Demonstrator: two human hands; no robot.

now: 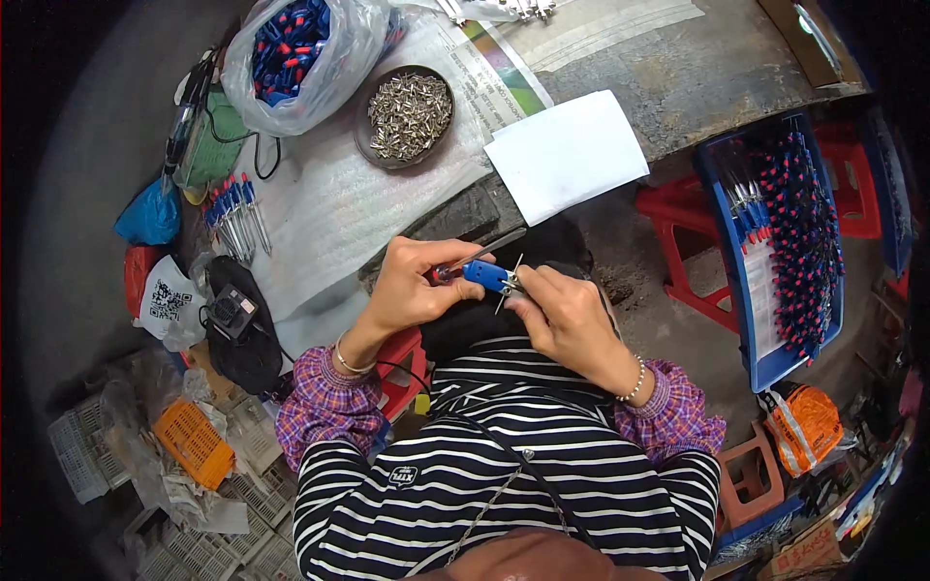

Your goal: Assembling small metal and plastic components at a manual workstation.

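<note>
Over my lap, between my two hands, is a small blue plastic handle [487, 275] with thin metal pieces sticking out at its right end. My left hand [412, 286] is closed around its left end, where a red part shows between the fingers. A slim dark metal strip [496, 244] slants up and right from that hand; how it is held is partly hidden. With thumb and fingers, my right hand [572, 315] pinches the metal pieces at the handle's right end. A round bowl [362, 121] of small silvery rivets [409, 114] stands on the table beyond my left hand.
A clear plastic bag [334, 92] holds blue and red parts. White paper [567, 155] lies at the table edge. Several blue-handled tools [237, 218] lie at left, near a black camera [232, 312]. At right, a blue tray [765, 373] of similar tools sits by red stools [668, 225].
</note>
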